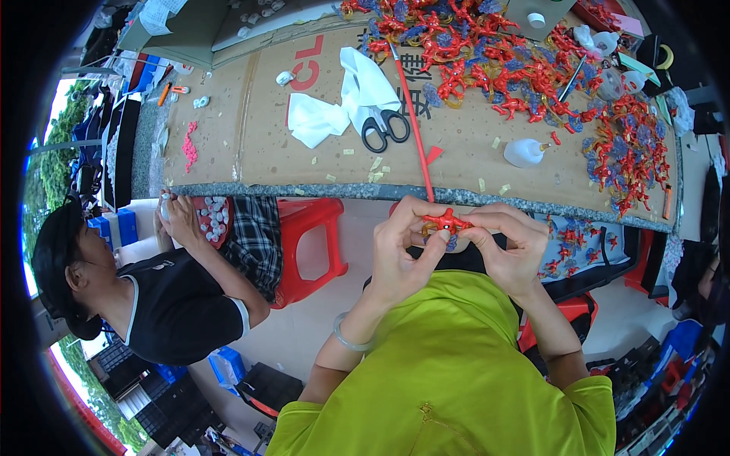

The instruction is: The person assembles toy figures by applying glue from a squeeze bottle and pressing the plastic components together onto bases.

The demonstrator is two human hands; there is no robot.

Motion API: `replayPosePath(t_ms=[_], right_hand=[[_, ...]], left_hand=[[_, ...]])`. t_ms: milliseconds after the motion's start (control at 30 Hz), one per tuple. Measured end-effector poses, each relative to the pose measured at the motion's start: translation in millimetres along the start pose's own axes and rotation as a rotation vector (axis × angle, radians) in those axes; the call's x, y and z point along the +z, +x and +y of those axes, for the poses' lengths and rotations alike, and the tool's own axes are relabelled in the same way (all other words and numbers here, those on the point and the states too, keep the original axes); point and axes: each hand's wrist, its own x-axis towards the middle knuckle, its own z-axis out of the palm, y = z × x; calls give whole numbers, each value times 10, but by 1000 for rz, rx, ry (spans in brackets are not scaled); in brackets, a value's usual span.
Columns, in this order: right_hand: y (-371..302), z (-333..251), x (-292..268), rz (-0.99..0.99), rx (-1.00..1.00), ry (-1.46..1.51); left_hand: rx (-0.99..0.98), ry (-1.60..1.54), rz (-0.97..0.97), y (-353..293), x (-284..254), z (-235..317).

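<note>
Red figure (447,221): centre of the frame, lifted between both hands just below the near edge of the table (304,191); yellow and blue parts show beneath it. Held clear of the surface, it can probably be turned freely and seen from above.
Left grip (408,247): thumb and fingers pinched on the figure's left side, the thumb across its lower front, seemingly to steady it.
Right grip (511,247): thumb and fingertips pinched on the figure's right side; a hold from both ends likely stops so small a piece from twisting. How hard they press, I cannot tell.
Cardboard (262,83): laid over most of the table, perhaps to guard it from marks.
Heap of figures (456,64): upper right of the frame, spread over the cardboard, probably for easy reach.
White bottle (525,153): right of centre, its thin spout towards the right, near the right hand's side and presumably handy there.
Red stick (409,114): slanting from the heap down to the table's edge.
Scissors (385,131): upper centre, beside the white cloth (318,120), black handles towards the person, which would suit a quick pick-up.
Co-worker (179,304): left of the frame, a red bowl of white pieces on the lap, seemingly to have them close.
</note>
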Motion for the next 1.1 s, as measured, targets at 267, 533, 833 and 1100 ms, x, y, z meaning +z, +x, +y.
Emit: replayPosePath(t_ms=[267, 533, 833, 1100], right_hand=[[21, -59, -4, 23, -71, 64], [13, -28, -32, 21, -65, 64], [9, -102, -3, 40, -56, 127], [18, -41, 29, 41, 29, 182]], left_hand=[[-1, 18, -108, -38, -87, 4], [49, 33, -114, 7, -81, -18], [164, 54, -178, 25, -119, 12], [154, 16, -148, 27, -109, 10]])
